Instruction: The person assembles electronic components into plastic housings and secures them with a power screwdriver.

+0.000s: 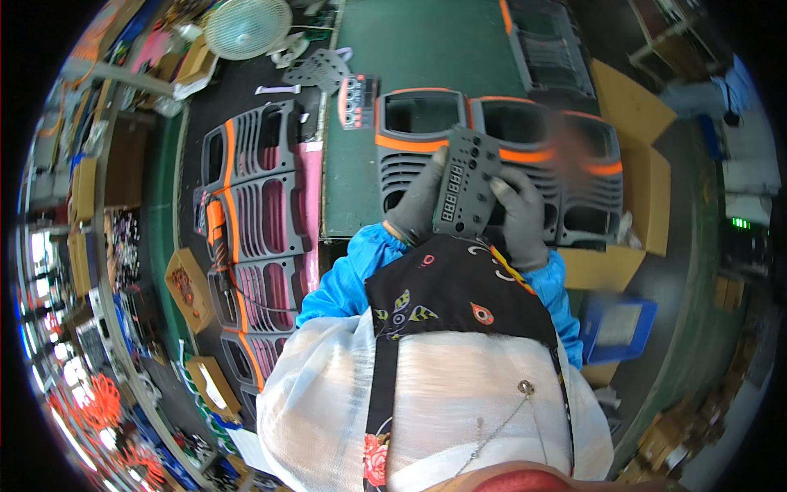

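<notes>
Both gloved hands hold a dark grey control panel (467,182) tilted in front of my chest, with rows of digit displays and several round holes or knobs. My left hand (418,199) grips its left edge, fingers partly behind it. At the right edge, my right hand (522,211) is closed on the panel, fingertips on its face. Just beyond lie grey and orange plastic housings (422,146) with slatted vents, side by side on the green table. A small orange and grey panel (358,102) rests to the left of them.
More slatted housings (273,215) stand in a row at the left, an orange-handled power screwdriver (216,225) on them. A fan (247,29) stands at the back left. Open cardboard (652,197) flanks the table's right side, above a blue bin (616,328). A blurred shape covers part of the right housing.
</notes>
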### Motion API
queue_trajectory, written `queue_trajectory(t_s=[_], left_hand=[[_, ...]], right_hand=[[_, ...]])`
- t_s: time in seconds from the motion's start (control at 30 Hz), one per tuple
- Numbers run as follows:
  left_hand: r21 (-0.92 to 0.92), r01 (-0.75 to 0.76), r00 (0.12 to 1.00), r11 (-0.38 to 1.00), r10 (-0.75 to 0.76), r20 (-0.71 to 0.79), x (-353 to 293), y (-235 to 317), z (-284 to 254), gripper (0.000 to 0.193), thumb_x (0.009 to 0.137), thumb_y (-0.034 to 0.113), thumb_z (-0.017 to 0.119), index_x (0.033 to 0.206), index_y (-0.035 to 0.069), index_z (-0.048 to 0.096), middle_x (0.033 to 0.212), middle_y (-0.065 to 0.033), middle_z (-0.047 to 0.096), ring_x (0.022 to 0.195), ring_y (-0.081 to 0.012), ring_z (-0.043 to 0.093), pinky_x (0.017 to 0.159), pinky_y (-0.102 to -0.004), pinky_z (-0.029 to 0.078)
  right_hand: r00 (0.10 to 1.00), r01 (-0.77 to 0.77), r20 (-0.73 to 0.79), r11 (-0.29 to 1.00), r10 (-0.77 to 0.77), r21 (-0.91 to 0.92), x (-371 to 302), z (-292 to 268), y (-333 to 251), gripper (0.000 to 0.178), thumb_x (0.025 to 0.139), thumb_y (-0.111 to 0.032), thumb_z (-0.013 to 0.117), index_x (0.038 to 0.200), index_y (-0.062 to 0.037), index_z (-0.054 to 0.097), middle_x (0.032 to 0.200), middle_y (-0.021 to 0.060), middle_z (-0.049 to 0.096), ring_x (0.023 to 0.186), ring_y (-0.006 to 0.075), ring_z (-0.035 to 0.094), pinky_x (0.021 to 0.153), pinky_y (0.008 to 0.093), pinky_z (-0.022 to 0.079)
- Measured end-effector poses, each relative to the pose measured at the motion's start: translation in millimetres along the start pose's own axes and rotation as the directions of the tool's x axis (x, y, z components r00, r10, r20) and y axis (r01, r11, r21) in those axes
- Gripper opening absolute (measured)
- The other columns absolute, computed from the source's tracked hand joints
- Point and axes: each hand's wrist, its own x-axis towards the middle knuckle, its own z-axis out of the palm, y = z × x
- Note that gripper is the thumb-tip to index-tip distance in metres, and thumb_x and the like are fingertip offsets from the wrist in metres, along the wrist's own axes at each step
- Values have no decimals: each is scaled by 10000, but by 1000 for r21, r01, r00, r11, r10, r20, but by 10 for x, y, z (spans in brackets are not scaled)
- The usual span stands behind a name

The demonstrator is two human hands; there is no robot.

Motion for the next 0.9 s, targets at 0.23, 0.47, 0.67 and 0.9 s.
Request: queue_trajectory(t_s=[0.23,0.47,0.67,0.9], left_hand=[[3,91,995,996,-91,-51,-55,-52,-170,561,964,508,342,1290,73,479,1135,-113,604,918,-186,628,768,-332,542],[244,41,997,969,-24,-73,-116,-46,-183,296,956,222,451,1131,19,575,1029,-73,652,875,-135,636,745,-284,536],[-42,92,993,995,-94,-69,9,53,-199,317,970,216,435,1178,6,548,1062,-82,643,916,-137,629,831,-294,514],[226,-149,988,963,154,-4,562,789,-198,395,990,307,392,1256,32,492,1154,-111,608,986,-225,624,852,-403,520]], right_hand=[[969,-246,-18,949,247,-197,-134,-100,-131,196,869,-142,617,951,36,615,835,31,613,768,89,525,711,244,444],[980,-149,107,977,165,-150,-187,-73,-260,166,888,-124,581,944,32,571,799,29,581,657,38,491,575,190,415],[984,-150,96,989,149,0,-103,-57,-321,197,904,-199,557,925,-5,579,686,9,543,511,49,460,489,202,399],[998,-26,-33,878,48,479,123,-241,-197,185,954,-239,512,1055,-89,553,776,-11,542,587,59,472,488,228,397]])
